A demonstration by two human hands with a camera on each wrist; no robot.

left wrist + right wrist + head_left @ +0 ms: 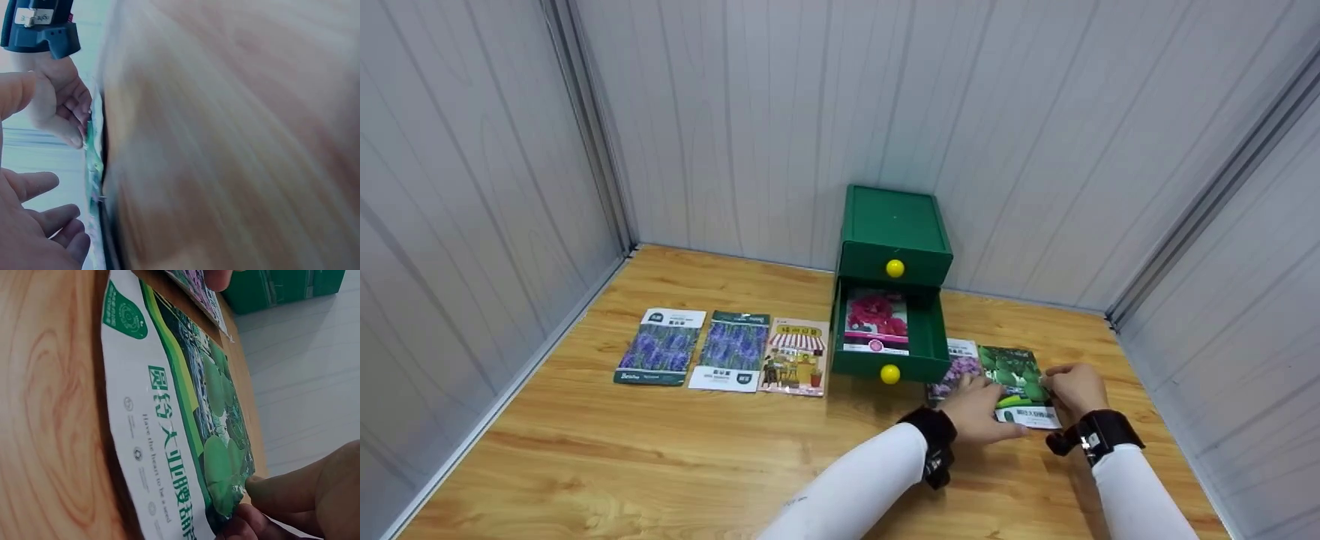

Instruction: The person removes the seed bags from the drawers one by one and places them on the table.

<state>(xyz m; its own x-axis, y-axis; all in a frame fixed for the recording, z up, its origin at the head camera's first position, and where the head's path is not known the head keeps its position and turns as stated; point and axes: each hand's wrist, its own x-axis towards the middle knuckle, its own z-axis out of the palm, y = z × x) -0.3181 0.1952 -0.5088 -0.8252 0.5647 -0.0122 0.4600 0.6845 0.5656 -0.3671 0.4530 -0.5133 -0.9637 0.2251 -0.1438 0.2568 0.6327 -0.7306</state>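
A green seed packet (1011, 379) with large green fruit pictured on it lies right of the drawer box. My right hand (1078, 388) pinches its right edge between thumb and fingers, seen close up where the thumb (287, 492) lies on the printed face. My left hand (976, 411) is above the packet's left side, its fingers loosely extended and spread in the left wrist view. Beneath and beside the left fingers is a packet with pink-purple flowers (960, 367), partly covered by the hand and the drawer.
A green two-drawer box (896, 221) with yellow knobs stands by the back wall. Its lower drawer (936, 330) is pulled out and holds a pink-flower packet (876, 322). Left of it lie two purple-flower packets (660, 349) and a shop-front packet (795, 356).
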